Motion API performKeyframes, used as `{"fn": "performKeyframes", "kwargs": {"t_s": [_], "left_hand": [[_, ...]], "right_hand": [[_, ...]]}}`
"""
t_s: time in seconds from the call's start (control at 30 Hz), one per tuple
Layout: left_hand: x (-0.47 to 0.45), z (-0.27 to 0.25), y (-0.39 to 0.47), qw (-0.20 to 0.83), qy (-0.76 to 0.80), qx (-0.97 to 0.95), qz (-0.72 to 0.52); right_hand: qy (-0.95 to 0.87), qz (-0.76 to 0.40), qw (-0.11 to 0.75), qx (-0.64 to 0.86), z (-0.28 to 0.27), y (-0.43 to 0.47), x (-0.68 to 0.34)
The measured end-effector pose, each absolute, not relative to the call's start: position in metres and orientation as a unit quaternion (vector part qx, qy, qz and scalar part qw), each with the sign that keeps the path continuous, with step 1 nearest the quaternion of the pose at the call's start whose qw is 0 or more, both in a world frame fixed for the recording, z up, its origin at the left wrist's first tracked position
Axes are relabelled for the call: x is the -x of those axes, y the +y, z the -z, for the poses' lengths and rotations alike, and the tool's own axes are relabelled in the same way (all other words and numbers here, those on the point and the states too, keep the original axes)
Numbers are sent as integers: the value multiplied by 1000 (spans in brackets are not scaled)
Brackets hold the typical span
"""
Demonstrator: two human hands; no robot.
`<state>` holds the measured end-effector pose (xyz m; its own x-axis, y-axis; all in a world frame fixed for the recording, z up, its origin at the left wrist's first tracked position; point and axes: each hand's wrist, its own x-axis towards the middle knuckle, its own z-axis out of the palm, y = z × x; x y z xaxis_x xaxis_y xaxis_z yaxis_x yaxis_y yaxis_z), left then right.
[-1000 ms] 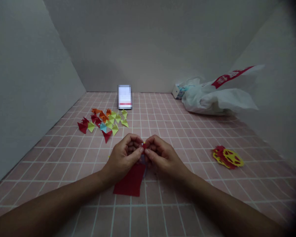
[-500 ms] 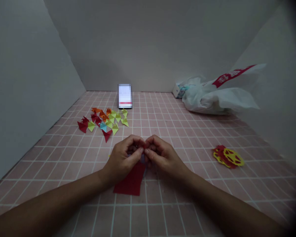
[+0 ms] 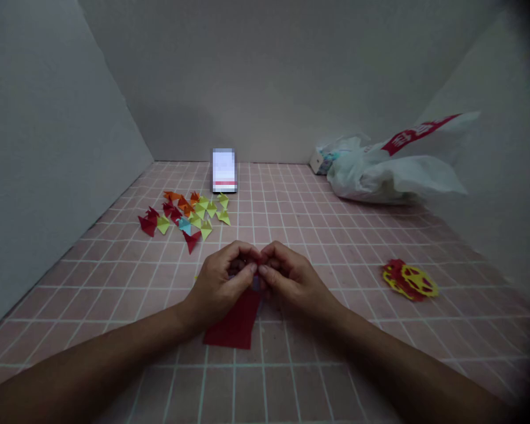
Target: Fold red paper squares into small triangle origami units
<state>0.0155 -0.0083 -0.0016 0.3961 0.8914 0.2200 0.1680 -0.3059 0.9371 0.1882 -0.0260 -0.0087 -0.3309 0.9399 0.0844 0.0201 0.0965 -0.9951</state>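
My left hand (image 3: pixel 227 282) and my right hand (image 3: pixel 287 277) meet fingertip to fingertip over the middle of the tiled surface. Both are closed, pinching a small piece of red paper (image 3: pixel 259 259) between thumbs and forefingers. Most of that piece is hidden by the fingers, so its folded shape cannot be made out. Beneath the hands lies a flat red sheet of paper (image 3: pixel 233 327), partly covered by my left hand. Something pale purple shows just below the fingertips.
Folded paper figures (image 3: pixel 185 225) in red, orange, yellow and blue cluster at the left. Behind them a phone (image 3: pixel 224 171) stands upright. Red and yellow cut-out shapes (image 3: pixel 410 280) lie at the right. A white plastic bag (image 3: pixel 380 176) and a box (image 3: pixel 318 161) sit at the back right.
Almost nothing differs. Both hands keep the same pinch on the small red paper, with only a slight shift of the whole view.
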Motion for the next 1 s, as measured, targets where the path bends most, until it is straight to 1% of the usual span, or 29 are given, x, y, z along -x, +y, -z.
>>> {"fn": "performKeyframes", "kwargs": {"t_s": [0.17, 0.43, 0.63, 0.9, 1.0], "left_hand": [[-16, 1, -8, 434, 379, -712, -402], [-15, 5, -8, 466, 378, -682, -417], [-16, 2, -8, 460, 375, -691, -413], [-16, -1, -9, 449, 373, -701, -409], [-16, -1, -9, 453, 373, -699, -408]], "right_hand": [[-615, -537, 414, 403, 9, -26, -189], [-605, -554, 415, 394, 9, -26, -189], [-587, -576, 416, 388, 10, -27, -189], [-585, -575, 417, 391, 9, -28, -189], [-594, -558, 415, 403, 8, -28, -189]]}}
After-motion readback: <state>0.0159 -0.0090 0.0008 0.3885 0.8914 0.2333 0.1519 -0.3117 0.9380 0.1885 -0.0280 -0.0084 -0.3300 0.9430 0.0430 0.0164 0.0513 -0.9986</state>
